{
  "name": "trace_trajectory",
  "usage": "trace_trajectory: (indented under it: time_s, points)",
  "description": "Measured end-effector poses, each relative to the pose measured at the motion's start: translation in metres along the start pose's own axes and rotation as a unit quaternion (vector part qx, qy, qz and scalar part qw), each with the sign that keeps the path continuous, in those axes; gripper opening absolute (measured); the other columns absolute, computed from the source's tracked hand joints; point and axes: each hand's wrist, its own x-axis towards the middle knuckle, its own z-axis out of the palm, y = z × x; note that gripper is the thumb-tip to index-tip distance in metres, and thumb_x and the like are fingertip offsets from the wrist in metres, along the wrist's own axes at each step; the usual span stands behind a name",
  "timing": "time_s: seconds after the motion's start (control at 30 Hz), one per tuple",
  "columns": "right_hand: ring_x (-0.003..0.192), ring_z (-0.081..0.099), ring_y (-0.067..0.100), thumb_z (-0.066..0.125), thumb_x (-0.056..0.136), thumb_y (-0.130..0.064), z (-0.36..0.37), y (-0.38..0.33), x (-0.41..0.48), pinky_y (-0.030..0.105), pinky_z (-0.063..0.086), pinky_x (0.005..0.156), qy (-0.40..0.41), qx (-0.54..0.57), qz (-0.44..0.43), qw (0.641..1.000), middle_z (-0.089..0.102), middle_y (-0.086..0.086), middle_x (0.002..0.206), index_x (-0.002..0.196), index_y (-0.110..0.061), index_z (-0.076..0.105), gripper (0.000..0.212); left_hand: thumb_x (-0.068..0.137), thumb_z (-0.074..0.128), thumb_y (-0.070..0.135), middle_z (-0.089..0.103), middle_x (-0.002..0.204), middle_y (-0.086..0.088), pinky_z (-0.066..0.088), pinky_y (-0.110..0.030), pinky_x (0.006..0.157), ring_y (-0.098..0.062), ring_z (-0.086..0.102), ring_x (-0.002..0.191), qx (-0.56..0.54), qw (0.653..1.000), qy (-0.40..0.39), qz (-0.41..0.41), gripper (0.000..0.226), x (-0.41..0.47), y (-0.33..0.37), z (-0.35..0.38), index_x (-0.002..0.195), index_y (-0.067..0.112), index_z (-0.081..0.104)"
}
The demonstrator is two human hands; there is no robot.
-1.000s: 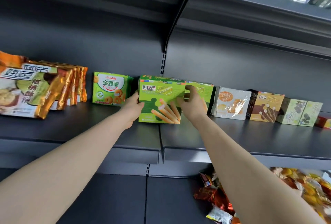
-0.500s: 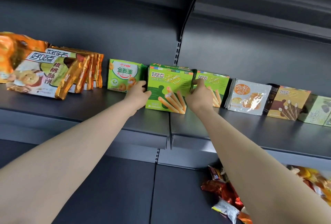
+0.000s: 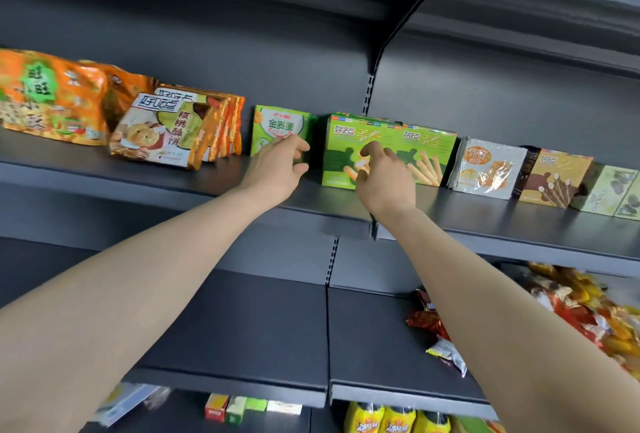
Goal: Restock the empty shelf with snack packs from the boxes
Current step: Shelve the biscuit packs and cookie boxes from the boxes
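Fingers (image 3: 295, 146) of the left hand (image 3: 275, 174) loosely curled and apart, thumb below, clamped on nothing. Poised just in front of the pack (image 3: 277, 124), with contact impossible to confirm. Fingers (image 3: 372, 149) of the right hand (image 3: 384, 187) likewise curled and slightly apart, bunched before the face of the box (image 3: 336, 164) and gripping nothing. Touching it or just clear of it: cannot tell. Hands side by side, near each other but apart, forearms reaching up from below.

Box upright on the shelf (image 3: 104, 173), about where two bays join, front facing out. Flush against a second box (image 3: 433, 152) of the same kind on the right, with a gap to the pack on the left. Looks placed.

Judging by the printed carton: probably light, stiff-walled, smooth but not slippery. Wafer sticks inside likely brittle, so no squeezing of the broad face. Best taken by the two narrow sides, or with thumb on top and fingers underneath, then slid along rather than dropped. Pack by contrast looks soft, puffed and crushable, so better nudged low at the base.

Further out: foil bags (image 3: 173, 135) leaning at the left, a white pouch (image 3: 488, 166) and a brown box (image 3: 554, 176) to the right. Loose wrappers (image 3: 588, 311) piled on the lower shelf (image 3: 242, 328).
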Motion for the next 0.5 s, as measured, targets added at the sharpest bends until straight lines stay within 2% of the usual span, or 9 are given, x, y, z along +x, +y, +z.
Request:
trace_trajectory:
  time_s: [0.13,0.27,0.4,0.5]
  points:
    - [0.107,0.060,0.036,0.056,0.087,-0.011,0.003,-0.051,-0.037,0.040,0.045,0.084,0.012,-0.002,-0.019,1.000,0.065,0.011,0.111,0.121,-0.014,0.057,0.033,0.094,0.062,0.019,0.061,0.121,0.000,0.048,-0.039,0.090,-0.021,0.060,0.104,0.024,1.000,-0.004,0.019,0.030,-0.046,-0.024,-0.043,0.124,0.022,0.058]
    - [0.096,0.059,0.037,0.053,0.090,-0.011,0.014,-0.099,-0.079,0.034,0.038,0.064,-0.021,0.014,-0.037,0.999,0.064,0.012,0.108,0.121,-0.012,0.056,0.031,0.095,0.062,0.020,0.060,0.122,0.000,0.044,-0.034,0.085,-0.021,0.059,0.106,0.064,0.998,-0.014,0.015,0.030,-0.099,-0.058,-0.083,0.125,0.022,0.058]
    - [0.098,0.059,0.036,0.052,0.089,-0.010,0.034,-0.141,-0.124,0.033,0.037,0.067,-0.034,0.034,-0.049,0.998,0.064,0.010,0.107,0.119,-0.013,0.058,0.030,0.095,0.061,0.024,0.059,0.121,0.002,0.048,-0.039,0.086,-0.022,0.059,0.106,0.091,0.995,-0.032,-0.015,0.030,-0.158,-0.097,-0.114,0.125,0.025,0.057]
    - [0.100,0.059,0.035,0.053,0.089,-0.010,0.058,-0.173,-0.161,0.033,0.037,0.069,-0.050,0.055,-0.065,0.995,0.066,0.010,0.107,0.118,-0.013,0.060,0.030,0.095,0.062,0.023,0.059,0.120,0.001,0.047,-0.037,0.083,-0.022,0.057,0.105,0.109,0.993,-0.048,-0.027,0.031,-0.206,-0.130,-0.128,0.125,0.023,0.058]
